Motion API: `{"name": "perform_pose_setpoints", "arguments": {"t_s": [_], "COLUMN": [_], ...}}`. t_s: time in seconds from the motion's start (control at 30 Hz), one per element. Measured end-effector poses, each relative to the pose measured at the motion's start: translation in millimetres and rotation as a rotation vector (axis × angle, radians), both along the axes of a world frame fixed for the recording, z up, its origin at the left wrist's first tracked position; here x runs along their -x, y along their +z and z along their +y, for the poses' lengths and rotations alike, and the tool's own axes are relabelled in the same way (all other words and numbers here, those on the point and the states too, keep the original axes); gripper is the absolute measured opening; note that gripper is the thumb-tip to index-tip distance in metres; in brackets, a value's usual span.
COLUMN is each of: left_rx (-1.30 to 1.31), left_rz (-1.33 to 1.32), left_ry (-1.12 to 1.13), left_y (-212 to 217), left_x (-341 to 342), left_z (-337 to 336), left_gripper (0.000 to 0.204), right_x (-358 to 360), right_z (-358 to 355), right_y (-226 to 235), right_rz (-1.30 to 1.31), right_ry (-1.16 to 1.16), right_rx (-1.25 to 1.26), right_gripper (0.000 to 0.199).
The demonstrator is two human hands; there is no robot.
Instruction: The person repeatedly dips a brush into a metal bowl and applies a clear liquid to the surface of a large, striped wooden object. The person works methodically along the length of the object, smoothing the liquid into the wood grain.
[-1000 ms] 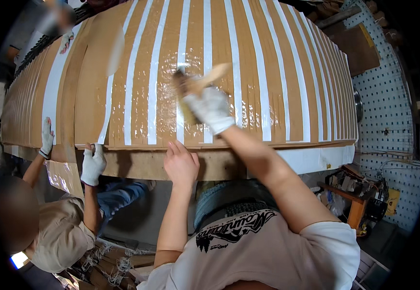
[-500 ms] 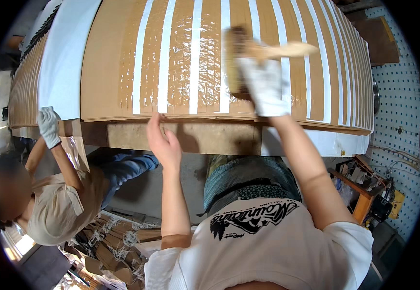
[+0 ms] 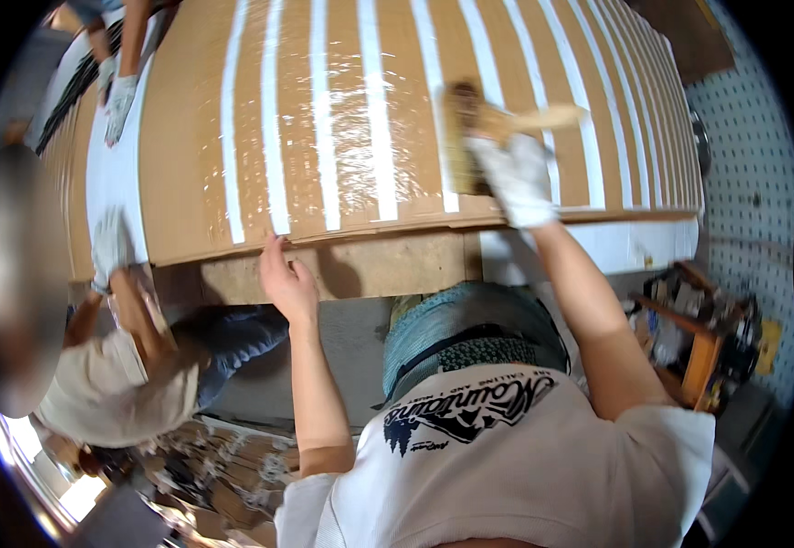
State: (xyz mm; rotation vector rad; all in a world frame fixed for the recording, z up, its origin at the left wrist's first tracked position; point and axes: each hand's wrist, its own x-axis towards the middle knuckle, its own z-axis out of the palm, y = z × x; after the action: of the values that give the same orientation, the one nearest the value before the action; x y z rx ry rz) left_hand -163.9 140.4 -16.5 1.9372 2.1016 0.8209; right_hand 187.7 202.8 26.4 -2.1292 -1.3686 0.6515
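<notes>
My right hand [image 3: 518, 178], in a white glove, grips a wide wooden-handled brush [image 3: 466, 137] and presses it on a layered stack of brown cardboard sheets [image 3: 178, 173]. The brush is blurred, and its pale handle points to the right. White strips [image 3: 375, 119] run between the brown bands, each sheet's edge lying back from the one beneath. A wet, glossy film shines on the middle and left bands. My left hand [image 3: 289, 285] is bare and open, with its fingertips at the front edge of the cardboard and its thumb apart.
At the left, a co-worker's gloved hand [image 3: 112, 245] lies on a white sheet [image 3: 109, 183]. Another person's gloved hands [image 3: 119, 108] reach in from the far left. A wooden shelf with clutter [image 3: 689, 338] stands right, near a dotted wall [image 3: 749, 155]. Scraps [image 3: 232, 466] litter the floor.
The brush in my right hand has shifted slightly along the cardboard. My left hand stays at the edge. A second person's hands have appeared far left, and the co-worker's hand now rests on the white sheet.
</notes>
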Motion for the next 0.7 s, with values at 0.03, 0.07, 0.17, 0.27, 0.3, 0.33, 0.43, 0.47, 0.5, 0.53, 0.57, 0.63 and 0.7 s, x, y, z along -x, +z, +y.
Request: {"name": "perform_pose_setpoints", "arguments": {"t_s": [0.03,0.07,0.17,0.27,0.3,0.33,0.43,0.47,0.5,0.53,0.57,0.63,0.7], "left_rx": [-0.021,-0.005,-0.039,-0.013,-0.021,-0.024,-0.018,-0.017,-0.022,-0.028,-0.039,-0.065,-0.083], "left_rz": [0.001,-0.016,-0.033,-0.063,-0.073,-0.086,-0.119,-0.121,-0.124,-0.122,-0.118,-0.118,-0.136], "left_ry": [0.004,-0.022,0.009,0.047,0.064,0.07,0.083,0.081,0.077,0.087,0.098,0.111,0.118], "left_y": [-0.6,-2.1,-2.0,1.7,1.4,0.2,-2.7,-5.5,-6.6,-8.6,-8.8,-10.7,-6.1], "left_x": [3.7,-1.0,0.8,0.7,2.0,1.2,1.1,1.1,0.4,1.9,3.2,0.7,-3.5], "left_z": [-1.7,2.3,4.8,5.8,5.9,4.3,-0.3,-1.1,-0.3,-2.4,-3.4,-0.2,5.7], "left_gripper": [0.043,0.045,0.048,0.047,0.047,0.046,0.048,0.049,0.05,0.05,0.05,0.049,0.049], "right_x": [-17.0,-70.3,-92.1,-109.7,-104.6,-94.7,-34.7,-2.4,11.2,51.5,78.0,140.4,189.6], "right_z": [-9.2,-18.1,-20.9,-8.8,2.5,17.2,55.9,71.3,94.3,110.2,129.7,165.3,202.6], "right_y": [21.5,-23.4,27.2,34.4,39.5,42.8,59.8,72.7,67.8,81.5,74.2,81.6,68.8], "right_rz": [-0.203,0.031,-0.204,-0.245,-0.209,-0.037,0.241,0.184,0.136,0.039,0.042,-0.214,-0.123], "right_ry": [-0.046,-0.064,-0.178,-0.113,-0.077,0.025,0.432,0.638,0.651,0.774,0.883,1.158,1.368], "right_rx": [-0.042,-0.289,-0.114,-0.01,0.009,-0.049,-0.233,-0.347,-0.207,-0.188,-0.265,-0.465,-0.769], "right_gripper": [0.039,0.032,0.045,0.054,0.054,0.051,0.04,0.04,0.038,0.036,0.036,0.034,0.031]}}
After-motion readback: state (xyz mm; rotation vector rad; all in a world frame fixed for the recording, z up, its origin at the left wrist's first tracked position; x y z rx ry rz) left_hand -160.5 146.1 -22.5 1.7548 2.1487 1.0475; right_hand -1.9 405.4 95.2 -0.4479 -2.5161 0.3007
